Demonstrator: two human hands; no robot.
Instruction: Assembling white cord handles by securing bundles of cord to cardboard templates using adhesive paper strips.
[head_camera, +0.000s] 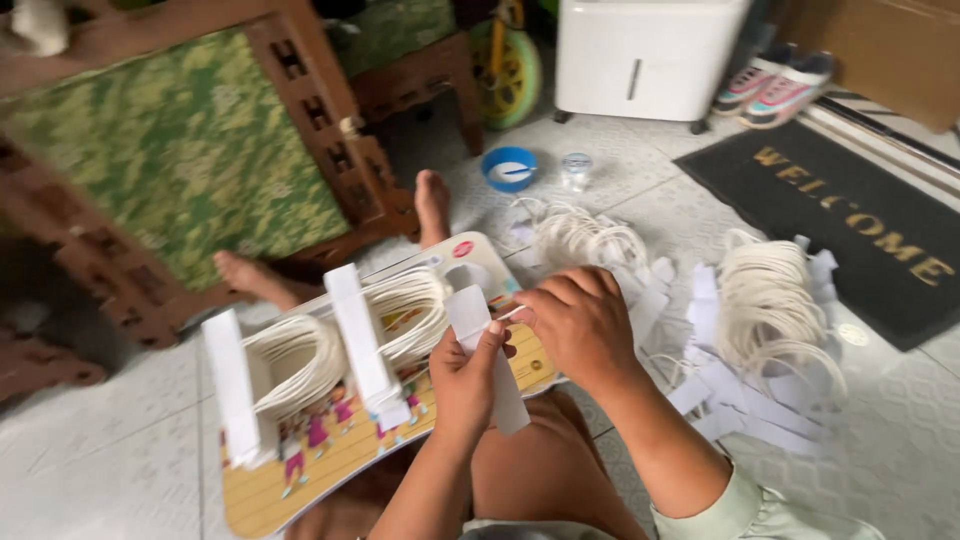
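Note:
My left hand (465, 378) grips a white paper strip (490, 360) that stands upright and hangs down past my palm. My right hand (578, 322) pinches the top part of the same strip, fingers curled over it. Both hands hover above a colourful picture board (300, 470) on my lap. On that board lie two bundles of white cord loops (300, 362) fixed to long white paper strips (358, 345).
More heaps of white cord loops and paper strips (770, 310) lie on the tiled floor to the right. A blue bowl (509, 168) and a small clear cup (576, 170) sit further back. A wooden chair with green cushion (180, 150), a dark doormat (850, 220), a white appliance (640, 55).

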